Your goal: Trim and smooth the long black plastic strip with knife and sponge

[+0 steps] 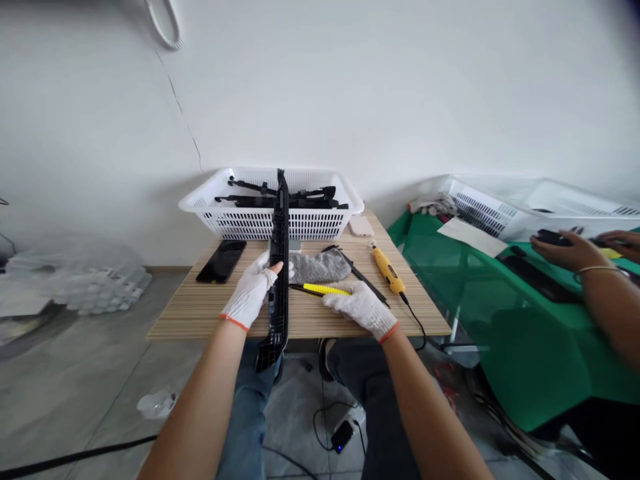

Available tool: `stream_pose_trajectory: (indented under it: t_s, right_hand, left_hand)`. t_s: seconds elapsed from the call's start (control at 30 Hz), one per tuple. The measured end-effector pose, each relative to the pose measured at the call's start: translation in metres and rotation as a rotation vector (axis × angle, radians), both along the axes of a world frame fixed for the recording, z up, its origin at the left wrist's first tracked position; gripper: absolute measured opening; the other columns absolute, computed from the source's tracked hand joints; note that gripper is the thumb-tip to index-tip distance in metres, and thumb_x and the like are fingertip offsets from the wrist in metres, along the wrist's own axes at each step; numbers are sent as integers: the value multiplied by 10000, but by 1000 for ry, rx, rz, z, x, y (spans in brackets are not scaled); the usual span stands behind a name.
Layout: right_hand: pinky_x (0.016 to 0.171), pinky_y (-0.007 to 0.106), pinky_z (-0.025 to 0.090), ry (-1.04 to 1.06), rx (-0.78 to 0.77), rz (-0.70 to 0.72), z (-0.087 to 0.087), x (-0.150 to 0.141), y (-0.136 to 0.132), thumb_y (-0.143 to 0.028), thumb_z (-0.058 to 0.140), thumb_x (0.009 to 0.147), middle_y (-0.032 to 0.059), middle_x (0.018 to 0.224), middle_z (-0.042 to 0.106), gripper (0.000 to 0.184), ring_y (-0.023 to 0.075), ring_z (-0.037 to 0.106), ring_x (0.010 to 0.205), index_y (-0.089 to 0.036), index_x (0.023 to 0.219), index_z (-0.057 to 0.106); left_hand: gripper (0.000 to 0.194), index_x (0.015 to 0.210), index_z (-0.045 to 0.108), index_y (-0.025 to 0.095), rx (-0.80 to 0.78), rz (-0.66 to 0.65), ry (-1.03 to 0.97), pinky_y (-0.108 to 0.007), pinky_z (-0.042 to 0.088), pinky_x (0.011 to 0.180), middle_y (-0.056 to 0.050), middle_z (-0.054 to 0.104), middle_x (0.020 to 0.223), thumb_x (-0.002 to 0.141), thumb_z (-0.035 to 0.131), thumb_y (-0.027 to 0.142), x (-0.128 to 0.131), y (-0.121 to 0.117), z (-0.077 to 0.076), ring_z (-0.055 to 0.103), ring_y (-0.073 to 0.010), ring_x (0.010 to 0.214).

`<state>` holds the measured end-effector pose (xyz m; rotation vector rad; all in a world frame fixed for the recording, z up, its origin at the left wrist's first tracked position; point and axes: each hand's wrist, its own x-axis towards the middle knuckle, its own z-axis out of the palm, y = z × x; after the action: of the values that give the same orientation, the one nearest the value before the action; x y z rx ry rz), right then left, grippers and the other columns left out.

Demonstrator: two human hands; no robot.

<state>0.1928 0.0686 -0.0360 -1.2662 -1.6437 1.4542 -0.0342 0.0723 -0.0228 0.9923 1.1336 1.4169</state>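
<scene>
My left hand [253, 291], in a white glove, is closed around the middle of a long black plastic part [279, 303] that lies lengthwise across the small wooden table [200, 313] and overhangs its near edge. My gloved right hand [361, 305] rests on the table with its fingers at the end of a yellow-handled knife [323, 289]. A grey cloth [317, 267] lies just behind the knife. Whether the right hand grips the knife is unclear.
A white basket [250, 223] with black parts stands at the table's back. A black phone [221, 261], a pink case [361, 226] and a yellow corded tool [389, 270] lie nearby. Another person's hands [570, 250] work at a green table [500, 320] on the right.
</scene>
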Motion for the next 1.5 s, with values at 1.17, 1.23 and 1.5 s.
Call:
stream_pose_trajectory:
  t_s: [1.17,1.23,1.5]
  right_hand:
    - [376,228,282,241,-179,-168,-4,-8,16,-550,678,688,-50,515,495,398,83,409,387,-165,774,627]
    - [366,220,278,246,-178,-196,-4,-9,18,-564,688,673,-45,512,510,406,77,411,377,-173,738,598]
    - [332,200,279,377,-218,-414,-5,-5,22,-665,653,643,-33,470,521,492,83,436,347,-189,684,537]
  left_hand:
    - [622,1212,533,218,-252,43,94,-365,621,667,-87,733,994,640,777,230,6,-7,24,740,-233,765]
    - [589,1206,537,216,-263,35,82,-364,621,651,-65,726,926,658,753,213,10,-9,23,732,-218,717]
    - [344,924,528,205,-254,53,49,-251,540,497,58,589,593,722,754,367,25,-1,24,599,-118,473]
